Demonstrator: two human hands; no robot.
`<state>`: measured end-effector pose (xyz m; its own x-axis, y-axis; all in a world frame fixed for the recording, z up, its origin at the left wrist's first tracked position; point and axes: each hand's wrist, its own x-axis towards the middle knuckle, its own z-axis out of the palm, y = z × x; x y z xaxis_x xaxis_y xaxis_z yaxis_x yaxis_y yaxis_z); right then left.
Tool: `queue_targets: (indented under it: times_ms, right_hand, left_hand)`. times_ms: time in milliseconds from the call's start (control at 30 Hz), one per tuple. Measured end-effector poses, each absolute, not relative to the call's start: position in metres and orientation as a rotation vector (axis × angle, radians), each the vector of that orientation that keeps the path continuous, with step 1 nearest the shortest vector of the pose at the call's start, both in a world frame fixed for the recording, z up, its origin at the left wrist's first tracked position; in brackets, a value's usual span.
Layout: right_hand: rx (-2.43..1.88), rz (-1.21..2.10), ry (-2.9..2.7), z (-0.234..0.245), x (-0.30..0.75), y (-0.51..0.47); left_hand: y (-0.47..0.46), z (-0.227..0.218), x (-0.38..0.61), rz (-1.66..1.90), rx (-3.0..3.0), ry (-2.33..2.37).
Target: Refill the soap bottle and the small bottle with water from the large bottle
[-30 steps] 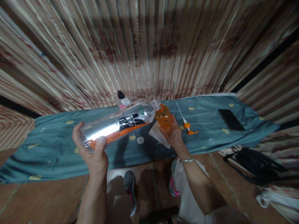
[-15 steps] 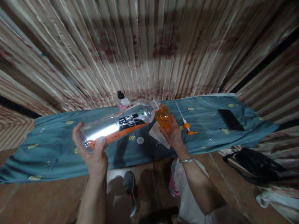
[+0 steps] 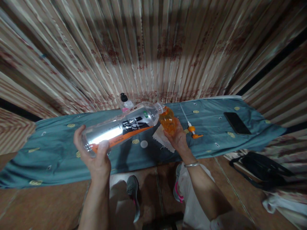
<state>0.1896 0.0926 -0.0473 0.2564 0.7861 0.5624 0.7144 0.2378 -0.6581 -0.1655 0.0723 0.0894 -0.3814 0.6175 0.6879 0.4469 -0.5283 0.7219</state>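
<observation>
My left hand (image 3: 94,153) is wrapped round the base of a large clear plastic bottle (image 3: 120,127) with a black and orange label, tipped nearly level. Its open mouth meets the neck of a small orange bottle (image 3: 168,120), which my right hand (image 3: 178,138) grips from below above the table. A white bottle cap (image 3: 144,144) and a white tissue (image 3: 163,139) lie on the teal cloth (image 3: 59,143) under the bottles. An orange pump head with a white tube (image 3: 193,130) lies just right of my right hand.
A small bottle with a black cap (image 3: 125,101) stands at the back of the table by the curtain. A black phone (image 3: 236,123) lies at the right end. A black bag (image 3: 261,169) sits on the floor to the right. My feet (image 3: 134,195) show below.
</observation>
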Motion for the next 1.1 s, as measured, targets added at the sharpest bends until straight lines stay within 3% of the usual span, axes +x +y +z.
queue_targets:
  times_ms: [1100]
  right_hand:
    - [-1.495,0.100,-1.450,-0.038,0.186,0.090]
  left_hand:
    - [0.071,0.094,-0.165,2.041,1.703,1.420]
